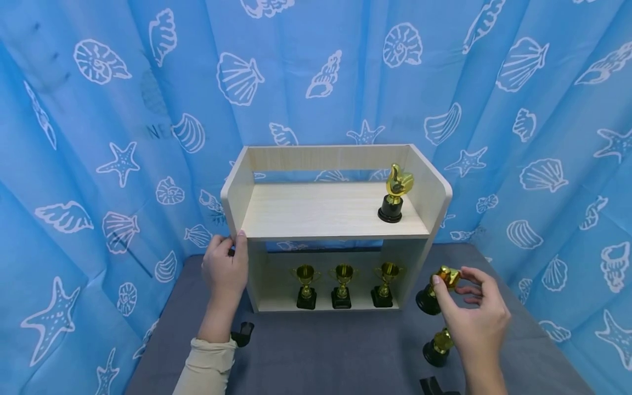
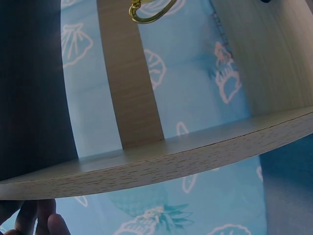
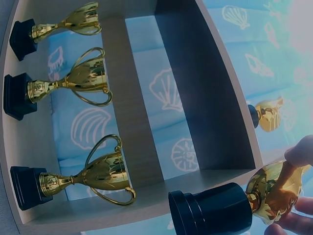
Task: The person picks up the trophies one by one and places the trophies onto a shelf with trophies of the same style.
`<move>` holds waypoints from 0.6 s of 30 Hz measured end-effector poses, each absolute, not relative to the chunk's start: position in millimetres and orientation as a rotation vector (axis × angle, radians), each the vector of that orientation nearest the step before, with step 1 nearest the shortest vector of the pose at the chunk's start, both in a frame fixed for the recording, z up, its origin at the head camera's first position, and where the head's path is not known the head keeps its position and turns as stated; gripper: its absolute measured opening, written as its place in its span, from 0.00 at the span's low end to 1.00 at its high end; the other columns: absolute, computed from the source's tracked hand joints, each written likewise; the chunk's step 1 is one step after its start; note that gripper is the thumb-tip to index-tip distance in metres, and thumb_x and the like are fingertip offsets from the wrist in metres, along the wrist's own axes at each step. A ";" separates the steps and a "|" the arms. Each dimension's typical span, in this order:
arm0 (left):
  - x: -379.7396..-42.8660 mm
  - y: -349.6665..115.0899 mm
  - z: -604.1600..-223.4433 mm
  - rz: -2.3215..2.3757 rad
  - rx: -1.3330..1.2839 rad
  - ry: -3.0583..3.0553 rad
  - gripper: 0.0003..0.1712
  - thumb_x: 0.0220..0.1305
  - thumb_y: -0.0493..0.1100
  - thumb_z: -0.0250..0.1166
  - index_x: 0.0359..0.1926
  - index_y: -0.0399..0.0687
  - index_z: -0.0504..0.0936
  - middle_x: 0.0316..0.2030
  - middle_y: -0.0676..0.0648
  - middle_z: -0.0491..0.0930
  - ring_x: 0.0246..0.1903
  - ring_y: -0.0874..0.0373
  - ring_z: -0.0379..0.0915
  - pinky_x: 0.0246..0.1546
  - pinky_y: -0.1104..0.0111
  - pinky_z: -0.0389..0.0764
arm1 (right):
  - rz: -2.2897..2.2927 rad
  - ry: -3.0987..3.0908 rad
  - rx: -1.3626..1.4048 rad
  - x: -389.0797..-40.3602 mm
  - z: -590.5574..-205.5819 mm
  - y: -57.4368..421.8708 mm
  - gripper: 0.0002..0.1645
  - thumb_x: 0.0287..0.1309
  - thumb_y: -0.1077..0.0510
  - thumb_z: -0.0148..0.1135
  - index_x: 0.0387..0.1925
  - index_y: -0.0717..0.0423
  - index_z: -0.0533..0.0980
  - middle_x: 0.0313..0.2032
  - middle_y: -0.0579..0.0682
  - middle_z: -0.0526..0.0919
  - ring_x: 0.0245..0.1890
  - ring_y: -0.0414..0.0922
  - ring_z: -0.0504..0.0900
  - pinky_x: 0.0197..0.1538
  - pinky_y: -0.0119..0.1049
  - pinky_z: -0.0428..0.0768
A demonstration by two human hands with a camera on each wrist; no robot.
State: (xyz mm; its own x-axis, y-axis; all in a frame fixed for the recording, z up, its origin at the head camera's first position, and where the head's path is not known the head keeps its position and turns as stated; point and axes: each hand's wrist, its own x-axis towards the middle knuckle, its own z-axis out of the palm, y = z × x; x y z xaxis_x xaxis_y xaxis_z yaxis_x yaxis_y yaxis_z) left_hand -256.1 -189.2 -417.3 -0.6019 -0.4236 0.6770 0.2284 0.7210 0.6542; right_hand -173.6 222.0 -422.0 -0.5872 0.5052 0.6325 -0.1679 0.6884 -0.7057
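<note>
My left hand (image 1: pixel 226 266) holds the left side panel of a pale wooden shelf (image 1: pixel 336 238), its thumb at the front edge. In the left wrist view, its fingers (image 2: pixel 36 215) are against the panel's outer side. To the right of the shelf, my right hand (image 1: pixel 476 307) pinches the gold top of a trophy (image 3: pixel 274 193) with a round black base. That trophy tilts, base toward the shelf. A similar trophy (image 1: pixel 391 192) stands at the right of the upper shelf. Three gold cup trophies (image 1: pixel 343 285) with square black bases stand in a row on the lower shelf.
Another trophy (image 1: pixel 436 348) with a black base is on the grey table (image 1: pixel 336 351), near my right wrist. A blue curtain (image 1: pixel 316 66) with white shell prints hangs behind the shelf and along both sides. Dark straps (image 1: pixel 243 333) show by both wrists.
</note>
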 end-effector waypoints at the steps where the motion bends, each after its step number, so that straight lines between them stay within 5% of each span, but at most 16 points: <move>1: -255.8 -189.2 -417.3 -0.914 0.147 -2.024 0.31 0.78 0.56 0.59 0.25 0.36 0.86 0.31 0.39 0.77 0.27 0.45 0.75 0.27 0.56 0.70 | 0.945 -1.999 -0.255 -173.1 -421.4 221.6 0.32 0.51 0.55 0.84 0.55 0.63 0.82 0.48 0.60 0.89 0.34 0.15 0.71 0.43 0.12 0.67; 18: -255.7 -188.2 -416.7 -0.920 0.148 -2.036 0.31 0.79 0.56 0.59 0.27 0.35 0.87 0.31 0.40 0.77 0.28 0.46 0.76 0.28 0.57 0.72 | 0.958 -1.978 -0.156 -169.9 -414.4 217.7 0.29 0.50 0.58 0.84 0.53 0.63 0.83 0.46 0.60 0.90 0.35 0.19 0.73 0.44 0.14 0.69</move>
